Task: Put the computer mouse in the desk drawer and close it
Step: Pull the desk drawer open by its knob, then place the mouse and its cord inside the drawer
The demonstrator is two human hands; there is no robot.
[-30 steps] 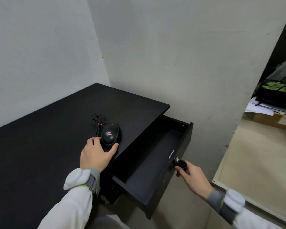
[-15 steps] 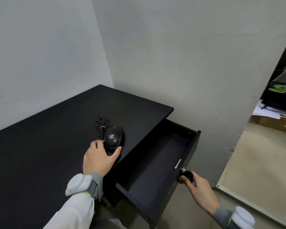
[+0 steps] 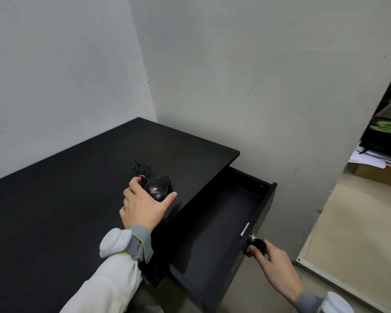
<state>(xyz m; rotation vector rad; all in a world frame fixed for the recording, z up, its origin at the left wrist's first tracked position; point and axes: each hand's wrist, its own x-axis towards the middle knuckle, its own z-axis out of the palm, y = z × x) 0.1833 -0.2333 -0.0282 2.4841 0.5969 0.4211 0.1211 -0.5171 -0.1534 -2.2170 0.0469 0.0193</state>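
While my right hand (image 3: pixel 273 263) gripped the open drawer's knob (image 3: pixel 257 244), my left hand (image 3: pixel 145 208) clasped the mouse (image 3: pixel 158 188) at frame centre; lifting it rightward into the drawer (image 3: pixel 215 224) came next.

- The left hand (image 3: pixel 142 208) covered the near end of the mouse (image 3: pixel 157 189).
- The right hand (image 3: pixel 274 265) hid part of the drawer knob (image 3: pixel 257 244).
- At the right edge, a shelf's dark clutter (image 3: pixel 386 141) was cut off.

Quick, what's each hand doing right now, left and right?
Left hand: closed around the mouse, which sits on the desk.
Right hand: closed on the drawer knob.
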